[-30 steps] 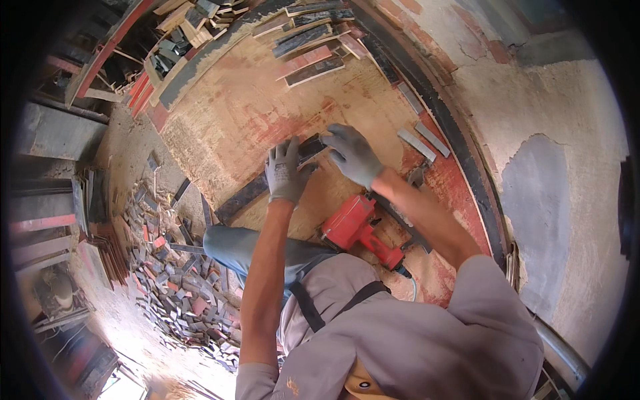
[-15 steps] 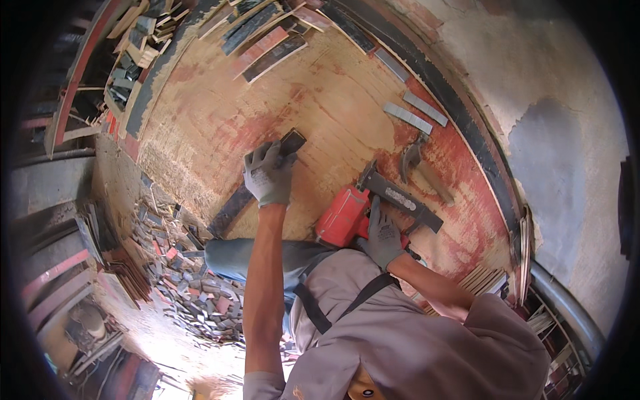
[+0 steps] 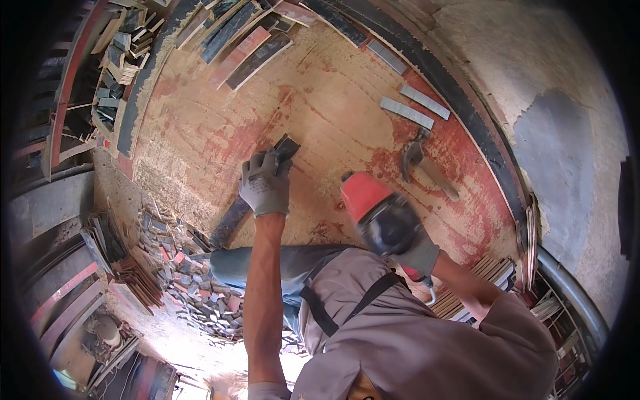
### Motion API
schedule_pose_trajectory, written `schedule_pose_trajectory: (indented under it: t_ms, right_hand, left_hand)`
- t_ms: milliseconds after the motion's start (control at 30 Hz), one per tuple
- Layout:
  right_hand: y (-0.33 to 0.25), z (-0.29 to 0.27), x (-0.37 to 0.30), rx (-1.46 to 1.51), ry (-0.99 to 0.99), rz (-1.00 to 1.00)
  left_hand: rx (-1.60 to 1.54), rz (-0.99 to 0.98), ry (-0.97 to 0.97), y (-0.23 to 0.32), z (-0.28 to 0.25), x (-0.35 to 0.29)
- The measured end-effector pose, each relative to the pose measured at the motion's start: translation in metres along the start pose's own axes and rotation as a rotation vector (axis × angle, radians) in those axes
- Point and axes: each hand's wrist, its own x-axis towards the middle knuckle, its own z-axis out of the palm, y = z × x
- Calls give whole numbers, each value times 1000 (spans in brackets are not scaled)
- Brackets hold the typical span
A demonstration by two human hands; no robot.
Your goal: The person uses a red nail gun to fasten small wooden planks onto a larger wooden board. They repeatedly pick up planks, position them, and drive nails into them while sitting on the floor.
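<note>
My left hand [image 3: 265, 187], in a grey glove, grips a small dark wood block [image 3: 287, 148] at the middle of the worktable [image 3: 320, 107]. A longer dark wood strip [image 3: 230, 221] runs out below that hand toward my knee. In my right hand [image 3: 420, 259], also gloved, is a red and black nail gun [image 3: 368, 197], raised over the table to the right of the block. The gun is smeared by motion, and its handle is mostly hidden behind its body. A claw hammer [image 3: 430, 170] lies right of the gun.
Grey strips of fasteners [image 3: 407, 112] lie beyond the hammer. Wood strips [image 3: 250, 57] are laid along the far edge. Offcuts [image 3: 127, 57] crowd the far left, and a heap of small blocks [image 3: 207, 300] covers the floor at left. A wall [image 3: 553, 153] stands at right.
The nail gun, lying on its side before, is now lifted and turned in my right hand, its red end pointing away. My left hand stays on the block, slightly shifted in view.
</note>
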Motion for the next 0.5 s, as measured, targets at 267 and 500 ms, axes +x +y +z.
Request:
schedule_pose_trajectory:
  t_ms: [267,500]
  right_hand:
    - [20,5,29,48,-19,-77]
    - [27,9,59,-123,-8,-118]
  left_hand:
    - [-3,0,-18,4,-3,3]
    - [-62,-13,10,0,0,2]
